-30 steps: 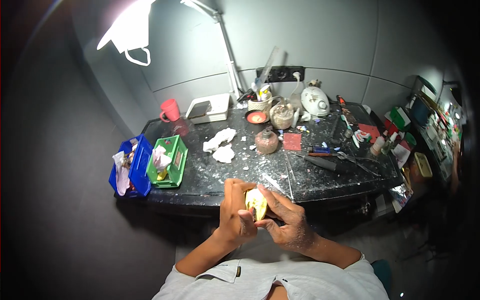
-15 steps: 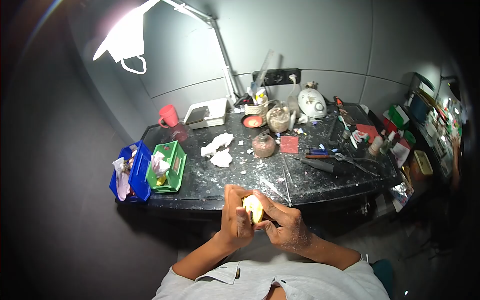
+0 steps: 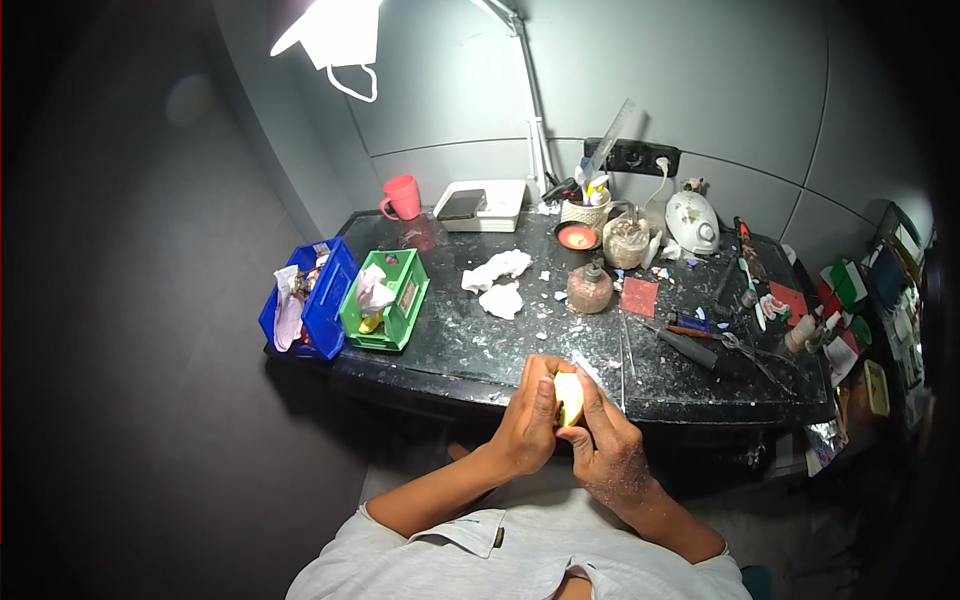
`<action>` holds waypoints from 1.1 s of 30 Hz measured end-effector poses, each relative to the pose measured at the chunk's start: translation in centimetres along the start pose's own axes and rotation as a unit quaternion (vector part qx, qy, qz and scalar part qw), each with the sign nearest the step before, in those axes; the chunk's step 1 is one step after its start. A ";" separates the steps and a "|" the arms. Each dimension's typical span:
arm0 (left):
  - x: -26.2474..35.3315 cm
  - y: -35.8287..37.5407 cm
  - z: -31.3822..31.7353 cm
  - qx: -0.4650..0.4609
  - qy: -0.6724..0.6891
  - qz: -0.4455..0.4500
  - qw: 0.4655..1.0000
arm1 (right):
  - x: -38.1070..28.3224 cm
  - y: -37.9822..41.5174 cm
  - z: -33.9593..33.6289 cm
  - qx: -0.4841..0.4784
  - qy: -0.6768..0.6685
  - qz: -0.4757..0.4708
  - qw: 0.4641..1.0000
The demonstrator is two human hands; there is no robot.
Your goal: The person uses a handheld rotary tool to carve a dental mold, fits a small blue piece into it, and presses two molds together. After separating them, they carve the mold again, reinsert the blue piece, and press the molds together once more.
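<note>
A small pale-yellow block (image 3: 570,397) with rounded edges is gripped between my two hands, just in front of the bench edge. My left hand (image 3: 530,418) wraps its left side, thumb upright along it. On the other side, the fingers and thumb of my right hand (image 3: 608,440) pinch it; whitish dust covers the back of this hand. A small dark patch shows at the block's lower left, too small to make out. My fingers hide much of the block.
On the black bench (image 3: 450,350) lie crumpled white tissues (image 3: 500,299), a green bin (image 3: 405,325), a blue bin (image 3: 330,328), a glass burner bottle (image 3: 590,290), a red wax sheet (image 3: 639,296) and a dark handpiece (image 3: 690,352). A lamp (image 3: 340,30) hangs at upper left.
The camera view has turned left, so the bench and hands appear farther right. My hands still hold the yellow block, which looks less glaring and slightly turned.
</note>
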State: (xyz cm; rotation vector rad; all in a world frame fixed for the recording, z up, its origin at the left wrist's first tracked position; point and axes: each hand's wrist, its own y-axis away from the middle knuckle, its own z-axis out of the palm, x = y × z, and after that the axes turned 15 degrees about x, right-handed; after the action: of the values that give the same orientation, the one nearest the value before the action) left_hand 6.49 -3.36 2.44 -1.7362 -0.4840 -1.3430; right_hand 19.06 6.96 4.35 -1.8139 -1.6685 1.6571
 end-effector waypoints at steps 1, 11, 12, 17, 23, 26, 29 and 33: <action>-0.1 -0.1 0.1 0.009 -0.035 0.029 0.999 | 0.2 0.0 -0.1 0.003 0.009 -0.002 1.000; 0.8 -0.3 -0.9 -0.030 -0.151 0.087 0.984 | 0.5 0.5 -0.1 0.015 0.029 -0.054 0.998; 0.8 -0.4 -1.2 -0.043 -0.140 0.074 0.986 | 0.3 0.4 -0.1 0.009 0.023 -0.056 0.998; 1.5 -0.7 -1.7 -0.046 -0.135 0.067 0.988 | -0.1 0.3 0.0 -0.002 0.006 -0.060 0.998; 1.6 0.1 -1.1 -0.014 -0.135 0.096 0.986 | 0.0 0.3 0.0 0.003 -0.002 -0.057 0.998; 1.4 0.4 -1.0 0.010 -0.128 0.122 0.984 | -0.2 0.4 0.1 0.014 -0.023 -0.043 0.999; 1.0 0.2 -1.1 0.014 -0.120 0.156 0.980 | -0.7 0.1 0.0 0.015 -0.005 -0.075 0.997; -0.1 0.0 -1.9 -0.030 -0.120 0.108 0.986 | -0.5 0.7 0.5 -0.010 0.014 -0.059 0.998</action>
State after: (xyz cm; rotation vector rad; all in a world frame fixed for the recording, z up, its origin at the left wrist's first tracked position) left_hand 5.37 -4.87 2.45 -1.9507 -0.3784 -1.0107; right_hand 19.19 6.08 3.93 -1.7027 -1.7515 1.5657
